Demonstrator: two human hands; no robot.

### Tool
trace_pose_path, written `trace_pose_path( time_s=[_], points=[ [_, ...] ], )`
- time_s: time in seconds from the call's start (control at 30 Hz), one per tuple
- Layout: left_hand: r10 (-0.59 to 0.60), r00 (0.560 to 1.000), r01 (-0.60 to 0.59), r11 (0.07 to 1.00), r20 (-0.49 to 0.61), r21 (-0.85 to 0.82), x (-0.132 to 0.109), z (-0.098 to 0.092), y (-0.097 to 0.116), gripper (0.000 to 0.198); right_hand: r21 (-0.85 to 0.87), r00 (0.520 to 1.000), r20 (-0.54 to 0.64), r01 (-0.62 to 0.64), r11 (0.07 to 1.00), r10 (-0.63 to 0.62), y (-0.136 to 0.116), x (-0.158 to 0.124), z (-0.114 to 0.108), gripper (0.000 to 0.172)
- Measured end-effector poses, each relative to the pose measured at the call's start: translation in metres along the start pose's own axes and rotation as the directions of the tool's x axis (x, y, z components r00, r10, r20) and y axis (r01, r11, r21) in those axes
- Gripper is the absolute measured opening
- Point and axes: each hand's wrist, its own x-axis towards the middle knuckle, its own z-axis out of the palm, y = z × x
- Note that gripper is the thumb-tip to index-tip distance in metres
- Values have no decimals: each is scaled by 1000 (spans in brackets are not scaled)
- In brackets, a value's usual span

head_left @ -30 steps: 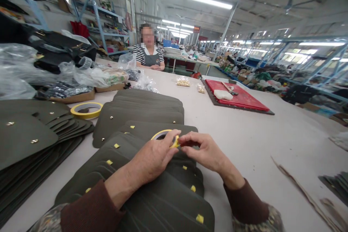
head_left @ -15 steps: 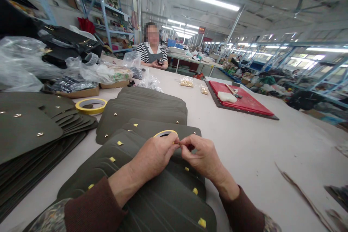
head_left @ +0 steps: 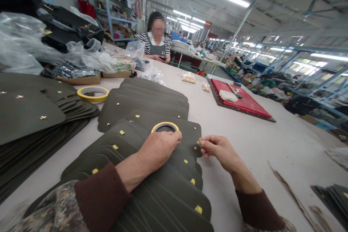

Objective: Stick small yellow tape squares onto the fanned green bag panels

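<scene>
My left hand is curled over the near edge of a small yellow tape roll that lies flat on a fanned stack of dark olive leather pieces. My right hand is a little to the right, its fingertips pinched on a small bit of yellow tape at the right edge of the top piece, close to a metal stud. Several pieces in the fan carry a small yellow tape square.
A second olive stack lies behind, and a bigger pile at left with another yellow tape roll. Boxes and plastic bags stand behind those. A red mat lies far right. A person in a striped shirt sits across the table.
My hands, together at the roll before, have parted: the right one has drawn away to the right with a bit of tape, and the left has set the roll flat on the leather.
</scene>
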Motion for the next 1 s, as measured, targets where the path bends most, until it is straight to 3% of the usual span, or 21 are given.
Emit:
trace_pose_path(
  time_s=[0.1,0.23,0.43,0.57,0.63,0.77,0.87,1.0],
  points=[
    [12,997,-17,997,73,78,2,4,-1,8,-105,1000,10,-5,994,6,14,-3,-6,24],
    [72,994,-80,992,80,99,3,8,-2,11,-322,999,-21,29,946,-37,26,0,2,18],
    [49,993,-58,995,106,81,4,8,-2,13,-566,986,-12,132,814,-168,19,4,9,17],
    [61,991,-70,994,117,82,4,8,-3,14,-575,987,-10,123,809,-158,16,3,7,20],
    [66,992,-76,993,111,86,4,8,-3,14,-529,990,-47,86,844,-131,19,0,3,27],
    [70,991,-81,993,116,89,4,7,-2,14,-385,993,-59,72,920,-103,29,-6,-2,21],
    [70,989,-80,994,133,76,5,5,-2,13,-488,971,-54,177,855,-232,33,-7,2,21],
    [96,988,-100,995,118,24,5,2,-3,12,-627,945,-88,193,755,-315,31,-4,11,23]
  ],
)
